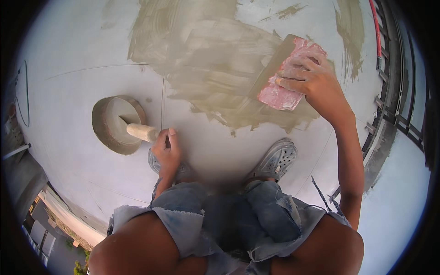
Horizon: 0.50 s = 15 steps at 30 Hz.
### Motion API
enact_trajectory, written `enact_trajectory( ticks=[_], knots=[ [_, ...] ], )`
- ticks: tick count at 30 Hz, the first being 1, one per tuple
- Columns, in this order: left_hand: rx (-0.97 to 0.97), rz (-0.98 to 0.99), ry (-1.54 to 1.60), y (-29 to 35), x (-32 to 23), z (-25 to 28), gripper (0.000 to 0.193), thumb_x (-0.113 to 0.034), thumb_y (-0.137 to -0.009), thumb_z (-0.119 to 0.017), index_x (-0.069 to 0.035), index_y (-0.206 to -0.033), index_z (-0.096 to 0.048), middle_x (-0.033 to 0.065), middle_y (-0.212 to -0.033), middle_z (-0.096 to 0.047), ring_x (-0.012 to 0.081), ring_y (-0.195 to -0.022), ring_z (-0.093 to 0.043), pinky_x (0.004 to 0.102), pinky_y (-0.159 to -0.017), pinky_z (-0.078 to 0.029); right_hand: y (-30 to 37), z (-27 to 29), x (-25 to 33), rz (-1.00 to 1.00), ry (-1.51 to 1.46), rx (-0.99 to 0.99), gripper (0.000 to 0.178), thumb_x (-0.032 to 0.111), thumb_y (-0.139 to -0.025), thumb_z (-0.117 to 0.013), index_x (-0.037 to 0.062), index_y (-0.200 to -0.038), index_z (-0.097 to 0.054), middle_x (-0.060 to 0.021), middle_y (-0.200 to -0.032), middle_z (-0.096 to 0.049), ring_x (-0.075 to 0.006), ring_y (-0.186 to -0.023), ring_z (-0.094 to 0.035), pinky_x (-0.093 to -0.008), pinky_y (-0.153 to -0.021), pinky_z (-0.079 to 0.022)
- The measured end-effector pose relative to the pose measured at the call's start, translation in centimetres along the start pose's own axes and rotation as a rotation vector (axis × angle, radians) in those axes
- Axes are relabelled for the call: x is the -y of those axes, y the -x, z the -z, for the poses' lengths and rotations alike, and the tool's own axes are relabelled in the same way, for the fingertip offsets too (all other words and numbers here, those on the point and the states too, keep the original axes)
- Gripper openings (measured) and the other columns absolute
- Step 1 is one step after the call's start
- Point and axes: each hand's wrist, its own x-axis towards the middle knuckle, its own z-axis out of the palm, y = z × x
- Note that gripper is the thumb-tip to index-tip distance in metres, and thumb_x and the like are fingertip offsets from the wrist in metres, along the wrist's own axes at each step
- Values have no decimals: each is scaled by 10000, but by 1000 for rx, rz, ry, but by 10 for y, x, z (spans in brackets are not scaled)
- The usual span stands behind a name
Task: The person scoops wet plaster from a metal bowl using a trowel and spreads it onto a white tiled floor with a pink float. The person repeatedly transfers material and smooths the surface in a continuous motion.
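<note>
My right hand (pixel 308 78) is closed over a pink, plaster-smeared float (pixel 286 94) with a flat grey-green edge along its left side. It lies against wet grey-green paste (pixel 224 78) spread in streaks over the pale floor. At the left, a round pan (pixel 97 123) holds whitish-grey mix. A trowel rests in it, its blade partly sunk and its wooden handle (pixel 143 132) sticking out to the right. My left hand (pixel 166 149) is loosely closed beside the handle's end, with a hollow between thumb and fingers. Whether it touches the handle is hard to tell.
Both my feet, in grey clogs (pixel 278 158), stand at the near edge of the paste. Thin joint lines cross the pale floor (pixel 68 101). Along the right side run a dark metal railing (pixel 389 105) and a red pipe (pixel 376 27). A thin green hose (pixel 26 98) lies far left.
</note>
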Motion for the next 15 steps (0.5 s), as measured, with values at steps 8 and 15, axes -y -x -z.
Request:
enact_trajectory(
  ticks=[8, 15],
  knots=[
    [-51, -107, 8, -8, 0, -5, 256, -231, -1077, -675, 1, -988, -738, 94, -762, -710, 160, -656, -630, 324, -633, -508, -14, 0, 34, -35, -36, -64, 346, 115, -862, -688, 250, -1132, -857, 38, -1165, -799, -222, -1267, -635, -452, -1185, -435],
    [-51, -86, -5, -8, -1, -7, 280, -252, -1083, -667, 2, -988, -739, 103, -777, -705, 171, -669, -617, 334, -646, -504, 26, -10, 19, -88, -57, -10, 372, 77, -867, -692, 258, -1151, -849, 60, -1189, -788, -206, -1292, -624, -431, -1192, -434]
  ],
)
